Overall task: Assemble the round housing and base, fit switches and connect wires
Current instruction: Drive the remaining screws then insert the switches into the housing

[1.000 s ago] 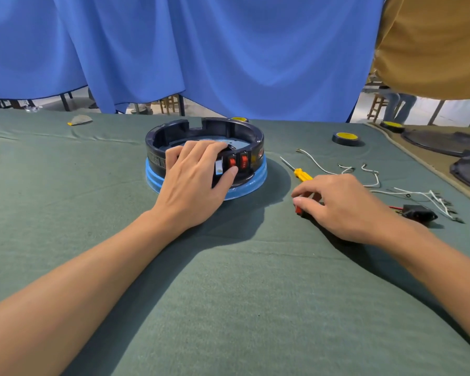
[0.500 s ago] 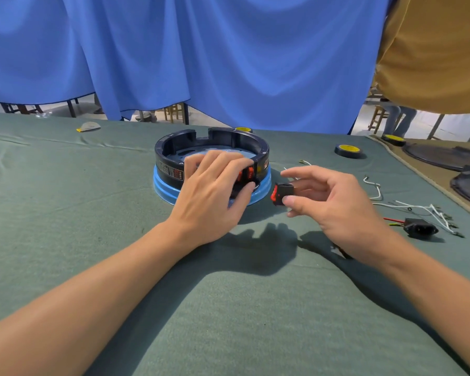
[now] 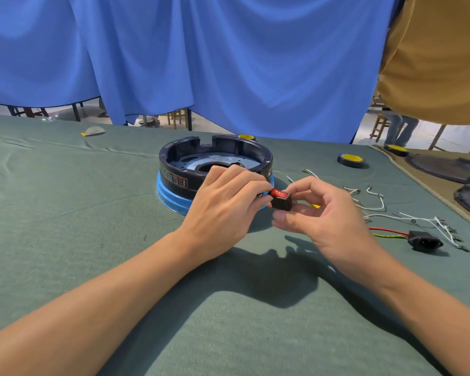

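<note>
Your right hand [image 3: 329, 221] pinches small black rocker switch w/ red top [image 3: 281, 200], left hand [image 3: 223, 210] fingers curled, maybe touching it, by round black plastic housing [image 3: 185, 169]

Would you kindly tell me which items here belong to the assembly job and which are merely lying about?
In use: housing, blue base, red switch, white wires, power socket.

Lying about: tape rolls, dark discs, scrap at the far left.

Blue curtain [image 3: 228, 63] hung in folds behind the table [image 3: 65, 213], which is covered in green cloth; wooden stools [image 3: 377, 128] on pale floor [image 3: 423, 137] beyond.
</note>
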Action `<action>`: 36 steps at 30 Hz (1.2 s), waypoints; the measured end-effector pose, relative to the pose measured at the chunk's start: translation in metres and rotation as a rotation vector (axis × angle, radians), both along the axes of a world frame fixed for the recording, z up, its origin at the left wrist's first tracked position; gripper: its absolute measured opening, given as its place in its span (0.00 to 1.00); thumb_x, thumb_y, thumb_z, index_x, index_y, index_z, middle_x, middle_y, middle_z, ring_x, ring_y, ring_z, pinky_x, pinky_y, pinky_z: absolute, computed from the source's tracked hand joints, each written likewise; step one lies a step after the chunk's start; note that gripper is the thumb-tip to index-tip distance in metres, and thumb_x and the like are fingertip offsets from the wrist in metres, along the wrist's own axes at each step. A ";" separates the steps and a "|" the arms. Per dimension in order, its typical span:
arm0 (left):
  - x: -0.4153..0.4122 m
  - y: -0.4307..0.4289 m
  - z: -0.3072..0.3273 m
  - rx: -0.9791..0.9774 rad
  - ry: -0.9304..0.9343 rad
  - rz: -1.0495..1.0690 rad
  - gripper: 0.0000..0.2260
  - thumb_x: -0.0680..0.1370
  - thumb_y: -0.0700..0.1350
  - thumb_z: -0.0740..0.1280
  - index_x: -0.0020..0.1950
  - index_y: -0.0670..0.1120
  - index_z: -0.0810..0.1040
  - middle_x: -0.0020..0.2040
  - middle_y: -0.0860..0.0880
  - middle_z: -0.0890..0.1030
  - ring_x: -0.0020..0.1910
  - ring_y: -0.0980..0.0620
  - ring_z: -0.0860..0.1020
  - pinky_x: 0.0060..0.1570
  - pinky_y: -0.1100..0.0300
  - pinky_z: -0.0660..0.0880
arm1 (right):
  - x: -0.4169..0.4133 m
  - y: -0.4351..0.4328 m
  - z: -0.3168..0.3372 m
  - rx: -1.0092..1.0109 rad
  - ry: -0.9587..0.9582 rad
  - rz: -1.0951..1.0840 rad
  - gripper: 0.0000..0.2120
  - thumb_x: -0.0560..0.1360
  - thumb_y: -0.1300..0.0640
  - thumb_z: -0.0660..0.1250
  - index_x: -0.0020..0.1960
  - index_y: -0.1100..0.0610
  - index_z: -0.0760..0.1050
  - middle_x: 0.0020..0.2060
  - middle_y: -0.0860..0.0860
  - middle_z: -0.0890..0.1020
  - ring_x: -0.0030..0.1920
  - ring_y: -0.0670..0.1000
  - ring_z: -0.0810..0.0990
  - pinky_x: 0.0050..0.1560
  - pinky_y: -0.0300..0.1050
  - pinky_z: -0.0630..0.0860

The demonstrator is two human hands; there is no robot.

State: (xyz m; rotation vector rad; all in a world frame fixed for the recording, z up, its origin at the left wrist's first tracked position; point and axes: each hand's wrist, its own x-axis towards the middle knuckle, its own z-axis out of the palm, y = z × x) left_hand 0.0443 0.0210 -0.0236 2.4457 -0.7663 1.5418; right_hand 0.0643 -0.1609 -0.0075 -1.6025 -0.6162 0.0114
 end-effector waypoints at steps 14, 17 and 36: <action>0.008 0.013 0.001 0.102 -0.112 -0.003 0.05 0.77 0.34 0.70 0.49 0.41 0.85 0.46 0.46 0.84 0.43 0.44 0.82 0.41 0.50 0.75 | 0.001 0.012 -0.002 -0.259 -0.264 -0.156 0.07 0.71 0.60 0.74 0.46 0.50 0.83 0.39 0.43 0.85 0.43 0.44 0.83 0.45 0.38 0.78; 0.008 0.017 0.003 0.108 -0.129 0.000 0.09 0.78 0.35 0.67 0.49 0.44 0.86 0.46 0.45 0.84 0.42 0.44 0.81 0.41 0.51 0.74 | 0.002 0.020 -0.002 -0.355 -0.406 -0.290 0.10 0.69 0.60 0.75 0.47 0.50 0.80 0.34 0.42 0.83 0.38 0.40 0.80 0.40 0.32 0.73; 0.012 0.057 0.001 -0.290 0.328 0.275 0.18 0.83 0.48 0.57 0.40 0.41 0.79 0.33 0.48 0.78 0.36 0.44 0.75 0.47 0.49 0.68 | 0.011 0.064 -0.017 -0.305 -0.763 -0.429 0.15 0.72 0.60 0.74 0.58 0.56 0.79 0.41 0.48 0.83 0.41 0.49 0.80 0.46 0.36 0.73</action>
